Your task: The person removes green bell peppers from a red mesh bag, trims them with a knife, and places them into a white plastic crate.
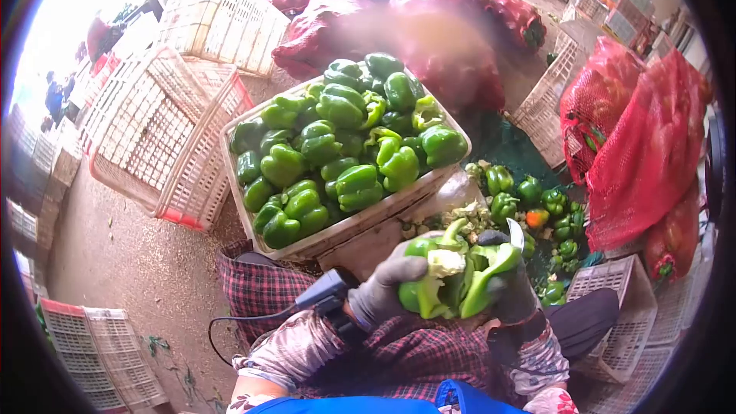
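Observation:
In front of my lap, a green bell pepper (416,299) is split open, its pale core and hollow inside showing. My left hand (381,289), in a grey glove, is closed around the pepper's left side. My right hand (515,297), also gloved, is closed at its right side. A short curved knife blade (516,235) sticks up from the right hand; its handle is hidden. Just beyond my hands stands a white plastic crate (360,224) heaped with whole green bell peppers (318,142).
Cut-out cores (460,217) and loose peppers (567,224), one partly orange (537,218), lie beyond my right hand. Red mesh sacks (644,138) stand at right, more (452,38) at the back. Plastic crates (153,130) stand at left, another (617,314) at right.

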Available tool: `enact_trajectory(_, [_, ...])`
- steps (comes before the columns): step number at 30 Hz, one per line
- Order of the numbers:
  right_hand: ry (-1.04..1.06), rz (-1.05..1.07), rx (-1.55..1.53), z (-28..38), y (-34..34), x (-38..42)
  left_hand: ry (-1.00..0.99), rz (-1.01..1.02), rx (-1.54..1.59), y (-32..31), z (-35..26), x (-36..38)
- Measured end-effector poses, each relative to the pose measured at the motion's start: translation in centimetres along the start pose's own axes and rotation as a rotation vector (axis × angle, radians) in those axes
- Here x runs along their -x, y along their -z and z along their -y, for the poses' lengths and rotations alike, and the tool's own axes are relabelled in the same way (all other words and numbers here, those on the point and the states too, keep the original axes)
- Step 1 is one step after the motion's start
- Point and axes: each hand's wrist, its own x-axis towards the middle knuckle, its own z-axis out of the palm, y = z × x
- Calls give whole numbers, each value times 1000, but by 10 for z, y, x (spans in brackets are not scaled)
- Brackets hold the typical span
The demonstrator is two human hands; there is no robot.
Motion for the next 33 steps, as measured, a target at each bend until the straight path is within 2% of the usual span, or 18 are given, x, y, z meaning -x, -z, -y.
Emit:
enact_trajectory(3, [-85, 80, -495, -5, -19, -16, -95, -17, 131, 4, -14, 13])
enact_trajectory(6, [-73, 173, -539, 6, -50, -36, -173, -108, 8, 0, -30, 24])
enact_trajectory(8, [52, 81, -448, 18, -81, -41, -251, -102, -45, 11, -31, 24])
enact_trajectory(9, [76, 212, -679, 8, -81, -56, -354, -152, -211, 18, -29, 30])
enact_trajectory(10, [78, 211, -763, 4, -83, -65, -368, -225, -119, 21, -31, 30])
enact_trajectory(12, [103, 130, -838, 5, -88, -75, -401, -309, 22, 24, -37, 27])
enact_trajectory(14, [261, -47, -597, 21, -110, -83, -506, -358, -93, 35, -47, 31])
enact_trajectory(15, [268, -38, -388, 9, -101, -90, -638, -490, -427, 46, -48, 37])
enact_trajectory(18, [381, -261, -213, 31, -105, -94, -1084, -784, -788, 50, -76, 61])
enact_trajectory(21, [232, -35, 7, 108, -125, -90, -1576, -912, -819, 49, -125, 92])
enact_trajectory(22, [313, 78, 122, 117, -146, -101, -1548, -664, -417, 40, -134, 101])
enact_trajectory(25, [556, 279, 749, 111, -209, -141, -1464, -642, -305, 26, -133, 106])
enact_trajectory(26, [592, 282, 1071, 87, -226, -163, -1466, -668, -408, 34, -130, 105])
enact_trajectory(28, [652, 152, 1297, -16, -252, -209, -1418, -807, -543, 46, -121, 103])
enact_trajectory(29, [654, 145, 1285, -22, -256, -209, -1402, -884, -685, 39, -120, 97])
enact_trajectory(30, [657, 141, 1278, -24, -255, -213, -1317, -560, -331, 27, -120, 91])
enact_trajectory(31, [536, 259, 1294, 0, -252, -203, -1279, -505, -289, 26, -118, 88])
enact_trajectory(33, [787, 181, 1067, -14, -228, -210, -1205, -548, -349, 22, -112, 82])
